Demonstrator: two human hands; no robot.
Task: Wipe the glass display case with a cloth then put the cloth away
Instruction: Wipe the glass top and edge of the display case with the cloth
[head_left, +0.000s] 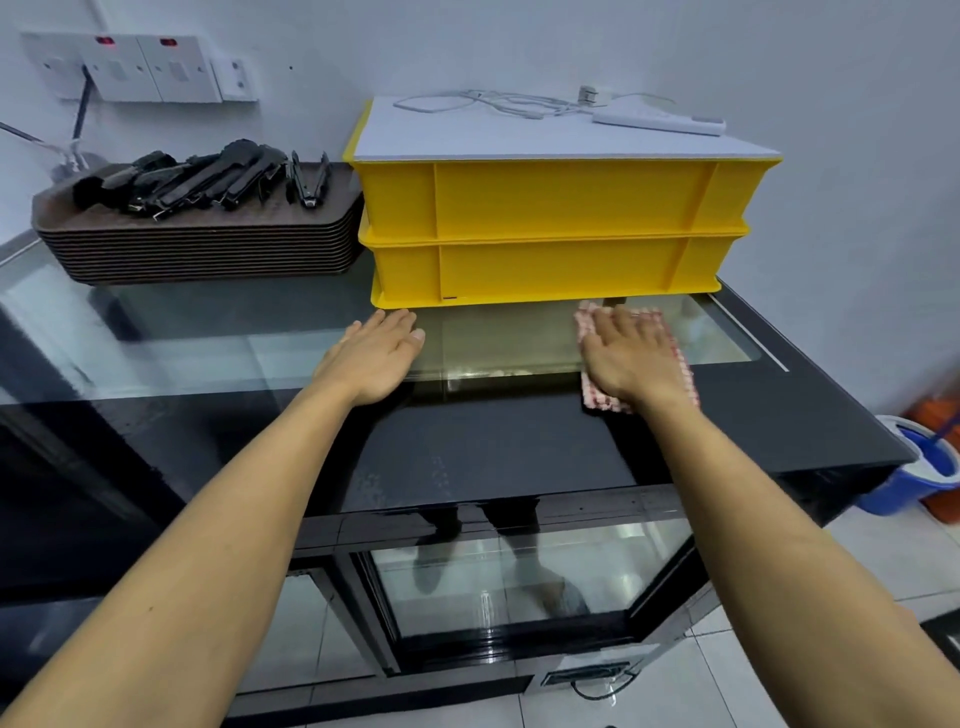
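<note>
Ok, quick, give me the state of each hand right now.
Left hand: open, flat on the glass top, holding nothing.
Right hand: open, fingers straight, pressing the cloth onto the glass.

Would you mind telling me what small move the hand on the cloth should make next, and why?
Probably slide the right hand and the cloth leftward along the glass top. The hand presses the cloth flat near the right end, beside the yellow crates, and the long stretch toward the left hand lies uncovered.
</note>
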